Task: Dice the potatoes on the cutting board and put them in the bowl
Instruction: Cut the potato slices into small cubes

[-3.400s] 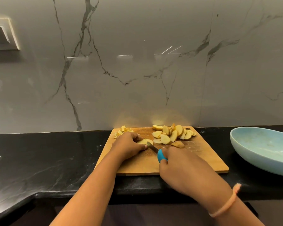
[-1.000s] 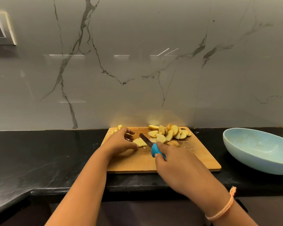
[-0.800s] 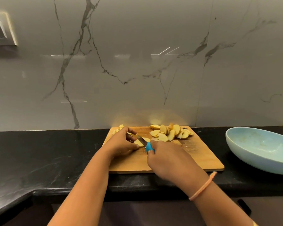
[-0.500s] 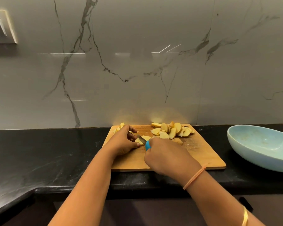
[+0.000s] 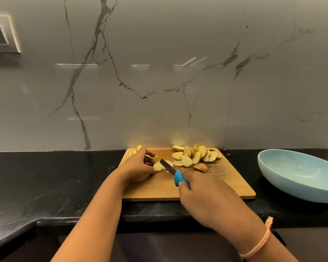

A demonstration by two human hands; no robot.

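A wooden cutting board lies on the black counter. My left hand holds down a potato slice near the board's middle. My right hand grips a knife by its blue handle, and the dark blade lies across that slice. A heap of potato slices sits at the board's far right. A few cut pieces lie at the far left corner, partly hidden behind my left hand. The light blue bowl stands to the right of the board and looks empty.
The black stone counter runs left of the board and has a front edge close to my body. A grey marble wall rises right behind the board. A switch plate is mounted at the upper left.
My right hand has drawn back toward me and to the right with the knife, so the blade shows over the slice again. My left hand stays on the slice.
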